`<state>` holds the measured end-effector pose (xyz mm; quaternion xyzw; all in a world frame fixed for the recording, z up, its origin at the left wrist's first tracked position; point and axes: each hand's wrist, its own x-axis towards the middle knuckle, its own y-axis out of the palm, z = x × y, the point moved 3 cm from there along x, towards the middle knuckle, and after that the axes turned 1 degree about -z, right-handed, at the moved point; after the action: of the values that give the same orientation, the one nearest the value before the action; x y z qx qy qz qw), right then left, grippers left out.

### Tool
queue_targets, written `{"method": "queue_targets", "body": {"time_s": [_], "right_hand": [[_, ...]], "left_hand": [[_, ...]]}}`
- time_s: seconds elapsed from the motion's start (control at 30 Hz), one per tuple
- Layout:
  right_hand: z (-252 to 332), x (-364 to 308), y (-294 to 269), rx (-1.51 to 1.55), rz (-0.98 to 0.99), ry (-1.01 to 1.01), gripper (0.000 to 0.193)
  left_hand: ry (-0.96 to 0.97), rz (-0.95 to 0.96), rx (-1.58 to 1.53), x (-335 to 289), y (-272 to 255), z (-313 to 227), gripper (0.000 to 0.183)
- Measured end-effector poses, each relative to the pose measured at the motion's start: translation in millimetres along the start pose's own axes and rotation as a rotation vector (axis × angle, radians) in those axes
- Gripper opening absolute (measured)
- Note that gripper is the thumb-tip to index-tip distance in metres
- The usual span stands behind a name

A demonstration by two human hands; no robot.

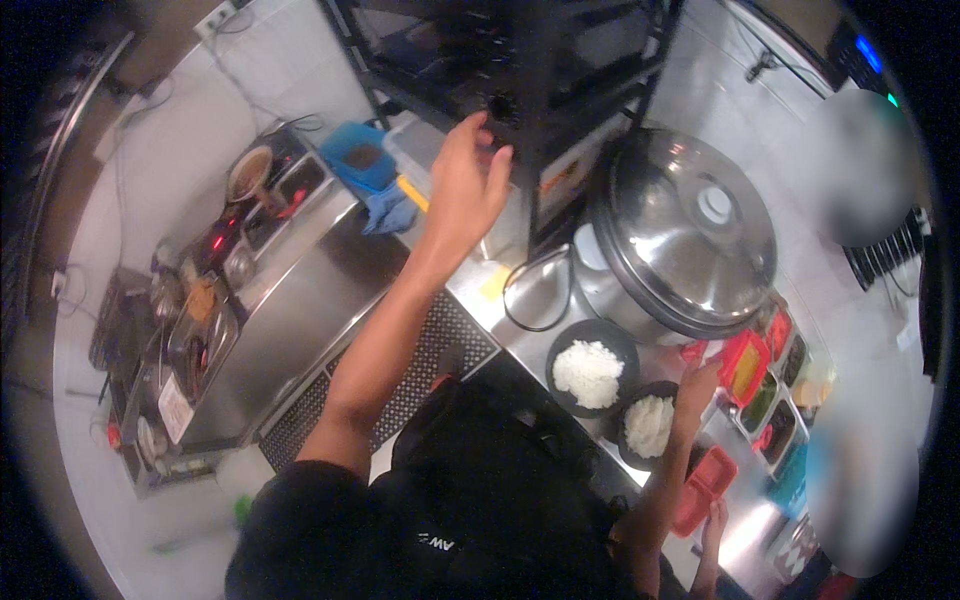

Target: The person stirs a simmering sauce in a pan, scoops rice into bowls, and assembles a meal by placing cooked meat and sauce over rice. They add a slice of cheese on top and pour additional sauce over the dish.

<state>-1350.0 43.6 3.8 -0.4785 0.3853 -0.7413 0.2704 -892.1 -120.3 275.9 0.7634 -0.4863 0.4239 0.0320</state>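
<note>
My left arm stretches up from the lower left. My left hand (465,175) is raised in front of a black rack (538,110), its thumb and fingers apart and no object visible in them. Whether the fingertips touch the rack I cannot tell. Below the hand are a clear plastic bin (412,145) and a yellow-handled tool (411,192). My right hand does not show. At the right, a co-worker's hand (697,388) is by a red container with yellow contents (745,368). Another hand (716,520) touches a red compartment tray (707,488).
A big steel lidded pot (690,240) stands right of the rack. Before it are two black bowls with white, rice-like food (588,375) (650,425). Topping pans (775,430) line the right counter. Left are a blue container (358,158), a steel unit (290,320) and a perforated mat (440,335).
</note>
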Motion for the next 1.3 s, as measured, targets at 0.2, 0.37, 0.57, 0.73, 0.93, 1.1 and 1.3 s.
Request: {"method": "queue_targets", "body": {"time_s": [0.2, 0.37, 0.57, 0.73, 0.93, 1.1, 1.3], "right_hand": [[-18, -27, -13, -0.067, 0.033, 0.165, 0.016], [22, -52, -45, 0.461, -0.233, 0.535, 0.019], [42, -65, -67, 0.366, -0.192, 0.646, 0.024], [72, -62, -82, 0.496, -0.245, 0.822, 0.032], [100, -52, -95, 0.353, -0.016, 0.734, 0.038], [109, -80, -98, 0.400, -0.144, 0.455, 0.041], [150, -164, -128, 0.851, 0.251, 0.746, 0.018]], "left_hand": [[0.203, 0.516, -0.156, -122, -4, -71, 0.023], [0.150, 0.915, -0.323, -190, 32, -98, 0.017], [0.187, 1.070, -0.513, -210, 100, -124, 0.017], [-0.239, 1.231, -0.616, -272, 244, -120, 0.034], [-0.329, 1.295, -0.507, -311, 346, -121, 0.034], [-0.325, 1.459, -0.301, -309, 321, -123, 0.026], [-0.192, 1.438, -0.411, -207, 178, -105, 0.027]]}}
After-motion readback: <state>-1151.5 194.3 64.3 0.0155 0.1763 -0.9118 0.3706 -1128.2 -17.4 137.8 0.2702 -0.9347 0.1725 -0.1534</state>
